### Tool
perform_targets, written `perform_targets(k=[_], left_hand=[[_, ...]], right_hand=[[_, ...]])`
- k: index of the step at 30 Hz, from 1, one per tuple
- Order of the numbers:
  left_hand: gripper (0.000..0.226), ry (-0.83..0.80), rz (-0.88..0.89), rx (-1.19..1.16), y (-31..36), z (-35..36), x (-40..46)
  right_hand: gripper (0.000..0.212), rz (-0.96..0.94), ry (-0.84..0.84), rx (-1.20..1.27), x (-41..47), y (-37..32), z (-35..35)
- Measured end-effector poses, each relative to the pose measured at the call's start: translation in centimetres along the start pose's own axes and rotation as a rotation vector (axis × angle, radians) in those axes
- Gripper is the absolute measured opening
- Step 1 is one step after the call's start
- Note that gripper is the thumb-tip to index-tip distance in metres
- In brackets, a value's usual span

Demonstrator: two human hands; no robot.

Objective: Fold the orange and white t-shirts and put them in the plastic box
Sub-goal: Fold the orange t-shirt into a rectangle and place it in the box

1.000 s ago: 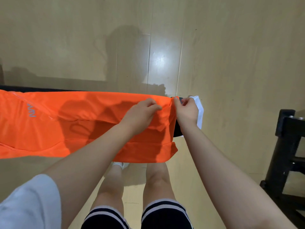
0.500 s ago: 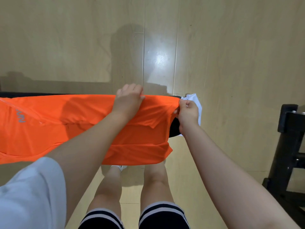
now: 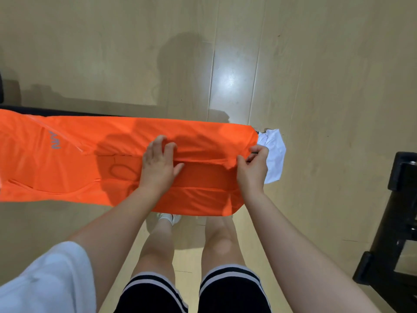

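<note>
Your orange shirt (image 3: 117, 159) lies spread across a narrow dark counter (image 3: 67, 113), its near side hanging off the edge. Your left hand (image 3: 159, 164) rests flat on a fold, fingers straight. Your right hand (image 3: 252, 169) pinches the shirt's right end, beside a white shirt (image 3: 274, 152).

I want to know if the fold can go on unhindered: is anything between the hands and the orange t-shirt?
Nothing visible is. The left hand rests on the orange t-shirt and the right hand pinches its edge. The white t-shirt lies beyond that end. No plastic box is in view.
</note>
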State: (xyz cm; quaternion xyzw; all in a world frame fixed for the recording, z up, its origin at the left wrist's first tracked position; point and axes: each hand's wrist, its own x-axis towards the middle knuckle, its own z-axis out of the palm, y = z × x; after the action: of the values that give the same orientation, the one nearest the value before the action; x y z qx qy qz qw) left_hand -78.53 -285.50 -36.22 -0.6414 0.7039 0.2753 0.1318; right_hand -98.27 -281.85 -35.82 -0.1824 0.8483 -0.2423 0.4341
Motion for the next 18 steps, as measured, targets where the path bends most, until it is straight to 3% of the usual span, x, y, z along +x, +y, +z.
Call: perform_targets(k=[3,6,10,12,15,18], left_hand=[[0.042,-0.018,-0.055,0.013,-1.6,-0.9,-0.9],[0.037,0.084,-0.092,-0.089,-3.3,-1.4,-1.7],[0.035,0.351,-0.443,-0.371,-5.9,-2.3,-1.7],[0.038,0.441,-0.677,-0.572,-7.4,-3.1,-1.2],[0.040,0.455,-0.911,-0.837,-10.3,-3.6,0.3],[0.041,0.420,-0.979,-0.979,-12.5,-3.8,1.7]], right_hand=[[0.016,-0.006,0.038,-0.193,0.4,0.3,-0.1],[0.013,-0.308,0.092,-0.534,-1.4,-1.3,1.4],[0.014,-0.783,-0.193,-0.686,-5.0,-3.1,7.3],[0.006,-0.924,-0.234,-0.823,-6.2,-3.6,10.5],[0.024,-0.998,-0.237,-1.098,-6.7,-4.4,14.1],[0.025,-1.053,-0.194,-1.175,-6.3,-4.7,15.8]])
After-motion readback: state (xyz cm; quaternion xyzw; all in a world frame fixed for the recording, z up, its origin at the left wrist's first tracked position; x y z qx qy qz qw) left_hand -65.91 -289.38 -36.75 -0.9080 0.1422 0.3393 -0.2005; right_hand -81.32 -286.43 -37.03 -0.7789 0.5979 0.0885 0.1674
